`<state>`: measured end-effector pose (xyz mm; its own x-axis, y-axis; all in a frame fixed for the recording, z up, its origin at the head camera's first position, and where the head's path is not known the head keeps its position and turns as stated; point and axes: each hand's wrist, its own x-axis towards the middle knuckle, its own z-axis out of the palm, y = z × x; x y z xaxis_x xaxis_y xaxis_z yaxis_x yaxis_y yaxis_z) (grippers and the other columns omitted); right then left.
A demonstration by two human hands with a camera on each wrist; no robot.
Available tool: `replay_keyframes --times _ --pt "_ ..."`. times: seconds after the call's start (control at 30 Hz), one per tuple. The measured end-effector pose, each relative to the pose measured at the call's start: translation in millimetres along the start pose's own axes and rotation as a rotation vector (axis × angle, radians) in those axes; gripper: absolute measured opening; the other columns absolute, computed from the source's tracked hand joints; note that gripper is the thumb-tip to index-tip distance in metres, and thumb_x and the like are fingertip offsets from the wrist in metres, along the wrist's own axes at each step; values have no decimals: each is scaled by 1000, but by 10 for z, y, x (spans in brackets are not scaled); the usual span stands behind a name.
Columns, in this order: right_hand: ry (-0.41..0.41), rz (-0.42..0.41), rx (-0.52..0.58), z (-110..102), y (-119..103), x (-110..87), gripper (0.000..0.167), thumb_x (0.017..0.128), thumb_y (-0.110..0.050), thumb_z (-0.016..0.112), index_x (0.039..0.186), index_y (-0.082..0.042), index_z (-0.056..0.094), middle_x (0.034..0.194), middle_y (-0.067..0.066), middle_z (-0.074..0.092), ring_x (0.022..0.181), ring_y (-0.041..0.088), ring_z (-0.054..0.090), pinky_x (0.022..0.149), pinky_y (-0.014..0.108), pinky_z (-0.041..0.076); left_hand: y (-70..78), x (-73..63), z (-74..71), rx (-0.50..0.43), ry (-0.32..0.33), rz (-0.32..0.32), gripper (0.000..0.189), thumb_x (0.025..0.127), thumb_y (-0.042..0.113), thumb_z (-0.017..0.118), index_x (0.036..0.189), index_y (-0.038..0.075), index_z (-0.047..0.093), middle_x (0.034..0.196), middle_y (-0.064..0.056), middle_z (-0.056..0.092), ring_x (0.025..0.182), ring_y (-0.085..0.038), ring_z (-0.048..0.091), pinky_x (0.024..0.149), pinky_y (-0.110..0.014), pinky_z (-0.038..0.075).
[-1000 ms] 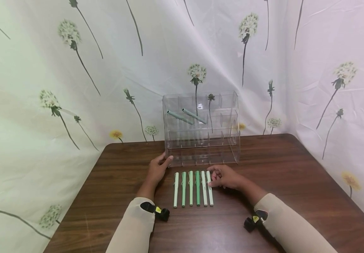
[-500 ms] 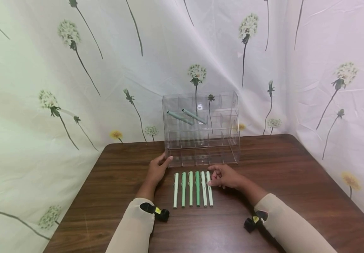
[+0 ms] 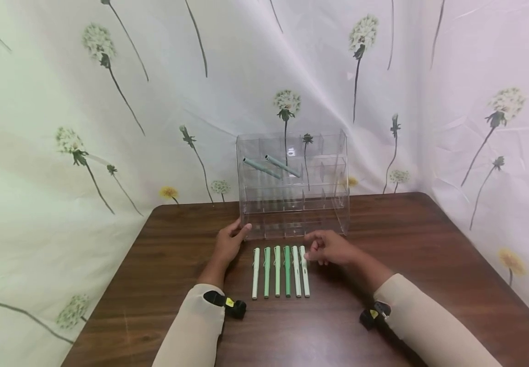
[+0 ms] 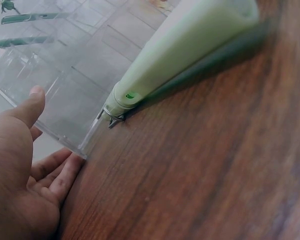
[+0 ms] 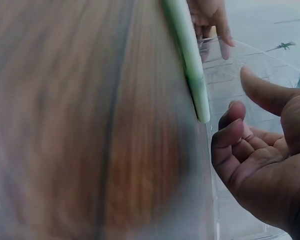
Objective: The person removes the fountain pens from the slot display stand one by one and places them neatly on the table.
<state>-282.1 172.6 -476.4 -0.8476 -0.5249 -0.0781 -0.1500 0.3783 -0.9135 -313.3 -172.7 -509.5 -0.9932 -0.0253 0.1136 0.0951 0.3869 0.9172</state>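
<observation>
Several capped pens lie side by side in a row on the table, in white, pale green and darker green [image 3: 287,272]. Behind them stands a clear acrylic organizer [image 3: 294,207] with stepped compartments. My left hand [image 3: 228,244] holds its lower left side, thumb at the front edge and fingers outside, as the left wrist view also shows. My right hand [image 3: 332,248] hovers at the cap end of the rightmost white pen [image 3: 305,278]. Its fingers are loosely bent, the thumb stands apart, and nothing is between them in the right wrist view.
Two teal pens [image 3: 262,168] lean slanted in the organizer's upper left compartments. The brown wooden table [image 3: 154,285] ends at the back against a white curtain [image 3: 200,102] printed with dandelions. Both wrists wear small black cameras [image 3: 235,309] on straps.
My right hand has lifted slightly up and away from the rightmost pen, its thumb parting from it. The left hand and the pens stay where they were; the head view has shifted slightly.
</observation>
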Motion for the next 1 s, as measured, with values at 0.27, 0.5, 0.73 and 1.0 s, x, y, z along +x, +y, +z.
replay_keyframes --times 0.27,0.5,0.73,1.0 --pt "13 30 -44 -77 -161 10 59 100 -15 80 146 12 55 89 10 70 66 19 63 63 31 57 53 9 -38 -13 -8 -8 74 105 54 71 165 18 49 162 -15 59 153 -38 54 125 -58 45" --pt "-12 29 -95 -165 -343 33 60 104 -21 77 149 12 55 91 9 68 69 22 67 68 36 59 22 -12 -42 7 11 -4 71 106 49 71 164 13 50 157 -18 63 147 -39 59 122 -57 48" --pt "0 45 -149 -312 -522 20 55 105 -24 76 148 7 59 93 15 69 69 22 67 67 34 57 6 -7 12 3 21 -2 74 105 52 72 164 13 51 156 -18 64 148 -38 59 124 -58 46" --pt "18 42 -214 -422 -727 62 55 105 -27 76 148 3 61 85 10 68 70 26 68 72 43 61 -16 1 3 -22 29 16 72 105 46 74 163 11 51 148 -20 70 135 -37 68 117 -55 52"
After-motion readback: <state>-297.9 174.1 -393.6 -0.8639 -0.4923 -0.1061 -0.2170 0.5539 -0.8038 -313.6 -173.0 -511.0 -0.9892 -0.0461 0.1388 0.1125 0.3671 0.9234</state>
